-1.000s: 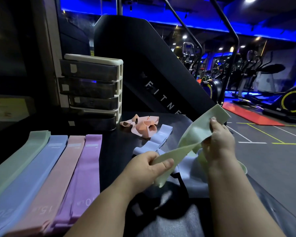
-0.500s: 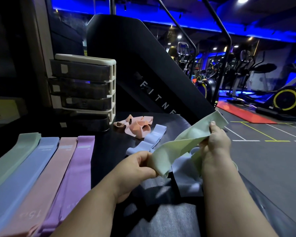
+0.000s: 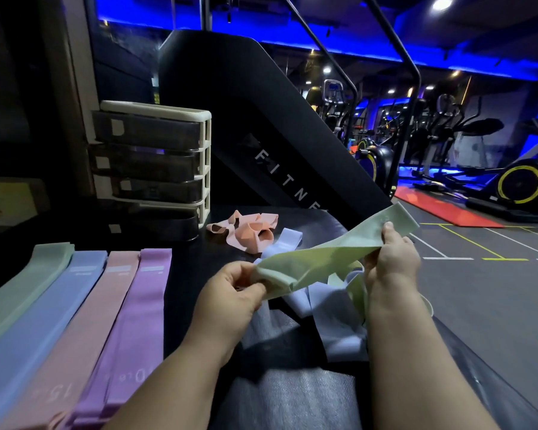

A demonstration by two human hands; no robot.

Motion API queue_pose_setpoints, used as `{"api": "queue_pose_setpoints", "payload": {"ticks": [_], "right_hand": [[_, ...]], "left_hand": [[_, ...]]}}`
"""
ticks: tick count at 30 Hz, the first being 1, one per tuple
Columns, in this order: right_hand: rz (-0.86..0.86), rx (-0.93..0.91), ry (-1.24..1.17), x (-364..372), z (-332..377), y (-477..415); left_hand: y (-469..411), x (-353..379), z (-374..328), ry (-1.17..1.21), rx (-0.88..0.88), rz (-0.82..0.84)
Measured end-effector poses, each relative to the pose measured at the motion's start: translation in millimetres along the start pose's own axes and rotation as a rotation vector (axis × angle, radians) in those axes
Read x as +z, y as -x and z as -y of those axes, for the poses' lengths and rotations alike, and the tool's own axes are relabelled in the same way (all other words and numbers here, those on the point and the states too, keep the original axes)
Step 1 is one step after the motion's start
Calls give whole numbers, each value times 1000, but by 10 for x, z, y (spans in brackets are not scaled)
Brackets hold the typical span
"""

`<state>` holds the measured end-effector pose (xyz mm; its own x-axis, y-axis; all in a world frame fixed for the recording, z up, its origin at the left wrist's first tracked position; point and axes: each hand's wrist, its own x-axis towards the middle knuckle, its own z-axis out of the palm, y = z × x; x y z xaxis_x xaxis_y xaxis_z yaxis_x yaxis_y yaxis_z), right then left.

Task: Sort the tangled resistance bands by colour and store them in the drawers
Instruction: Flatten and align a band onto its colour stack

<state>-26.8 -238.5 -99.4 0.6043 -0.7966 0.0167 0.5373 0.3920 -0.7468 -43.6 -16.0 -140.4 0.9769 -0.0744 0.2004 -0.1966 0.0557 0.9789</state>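
Nearest, at the left edge of the black tabletop, four bands lie flat side by side, touching along their long edges: a green flat band, a blue flat band, a pink flat band marked 15, and a purple flat band. To the right of them both forearms reach forward. The left hand pinches one end of a pale green band between thumb and curled fingers. The right hand, a little farther out and higher, grips the other end, its thumb lying on top. The band hangs in the air between the two hands, twisted along its length, above the tabletop. More pale green hangs in a loop below the right wrist; whether it belongs to the same band I cannot tell. Under the hands lies a pale blue tangle, reaching away toward a crumpled peach band just beyond it. Left of the peach band stands a cream drawer unit with four dark drawers, the lowest jutting forward. Behind rises a black slanted panel lettered FITNE, and farther off stand exercise machines under blue lights.
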Motion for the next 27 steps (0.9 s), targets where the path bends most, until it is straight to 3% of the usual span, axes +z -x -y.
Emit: {"api": "queue_pose_setpoints", "payload": {"ticks": [4,6,9,15,18,23,27], "right_hand": [[8,-19,-26,27,-2,35],[5,-16,-33,39,-12,52],[-1,-26,-17,51,-22,72],[-55,-49,-36,64,-2,58],[-82,-59,-33,57,-9,39],[-63,-68,-24,52,-4,38],[-5,-18,-3,57,-96,14]], "left_hand": [[-51,-59,62,-234,97,-239],[-45,-75,57,-326,125,-268],[-22,-51,65,-351,78,-214],[76,38,-53,105,-212,149],[112,-2,-85,141,-216,264],[160,-18,-273,89,-206,253],[264,-102,-318,-165,-128,116]]}}
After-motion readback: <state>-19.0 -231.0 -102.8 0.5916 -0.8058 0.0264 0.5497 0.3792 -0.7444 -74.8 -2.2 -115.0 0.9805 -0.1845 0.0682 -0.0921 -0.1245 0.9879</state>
